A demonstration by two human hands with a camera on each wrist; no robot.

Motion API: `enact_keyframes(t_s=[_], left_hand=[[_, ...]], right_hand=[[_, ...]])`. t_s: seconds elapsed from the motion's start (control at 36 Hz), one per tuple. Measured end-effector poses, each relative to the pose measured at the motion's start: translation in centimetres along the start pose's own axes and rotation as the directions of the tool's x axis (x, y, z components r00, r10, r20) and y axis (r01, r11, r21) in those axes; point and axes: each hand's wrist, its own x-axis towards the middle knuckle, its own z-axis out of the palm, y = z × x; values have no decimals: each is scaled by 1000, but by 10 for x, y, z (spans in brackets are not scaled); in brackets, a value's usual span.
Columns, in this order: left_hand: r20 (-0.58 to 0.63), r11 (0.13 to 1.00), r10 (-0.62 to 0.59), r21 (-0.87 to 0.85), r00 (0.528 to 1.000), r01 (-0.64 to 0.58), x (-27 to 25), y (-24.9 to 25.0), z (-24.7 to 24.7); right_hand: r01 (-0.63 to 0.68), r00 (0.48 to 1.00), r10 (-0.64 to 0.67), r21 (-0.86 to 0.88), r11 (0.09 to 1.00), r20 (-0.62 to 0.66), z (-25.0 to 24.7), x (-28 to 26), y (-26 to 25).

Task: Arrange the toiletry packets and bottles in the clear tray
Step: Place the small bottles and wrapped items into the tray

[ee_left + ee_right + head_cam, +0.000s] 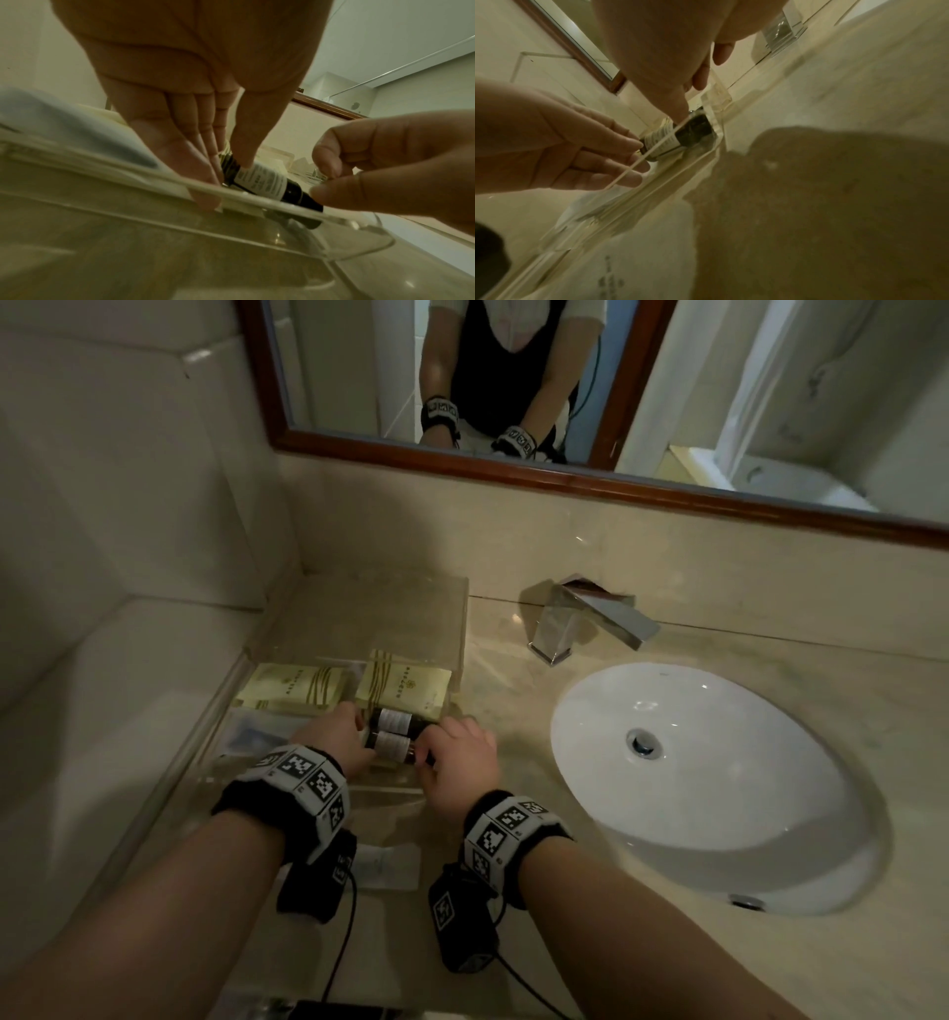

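Note:
A clear tray [458,618] stands at the counter's left end against the wall. Two cream packets [300,685] [405,684] lie flat at its back, and a bluish packet [257,737] lies at its left. Two dark bottles with white labels [393,720] [390,744] lie side by side near the tray's front right corner. My left hand [359,737] touches their left ends with straight fingers [205,168], thumb on the label [259,180]. My right hand [436,748] pinches the cap end of the nearer bottle [670,140] with curled fingers [331,162].
A flat white packet [386,865] lies on the counter in front of the tray, between my wrists. The white oval sink [708,783] and chrome faucet [580,621] are to the right. A wood-framed mirror [513,469] hangs behind, and a tiled wall closes the left side.

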Motion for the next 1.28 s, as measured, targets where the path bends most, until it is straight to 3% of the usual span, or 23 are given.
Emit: enact_keyframes(t_s=[0.36, 0.67, 0.83, 0.97, 1.11, 1.28], left_hand=[[-12, 999, 43, 14, 999, -43, 4, -3, 5], [-44, 1000, 17, 11, 999, -16, -12, 14, 7], [-96, 1000, 9, 24, 995, -7, -36, 25, 16], [-136, 988, 148, 62, 980, -140, -63, 52, 34], [-39, 967, 252, 25, 967, -252, -92, 89, 71], [14, 964, 265, 4, 964, -265, -116, 111, 115]], right_hand=[[-20, 998, 20, 2, 1000, -60, -13, -18, 33], [-235, 972, 236, -65, 970, 15, -57, -49, 83], [-249, 968, 250, -48, 967, 32, -61, -79, 94], [-307, 950, 308, -21, 951, 48, -72, -113, 108], [-388, 913, 385, -3, 922, 135, -80, -147, 123], [-401, 892, 384, 25, 916, 238, -80, -178, 131]])
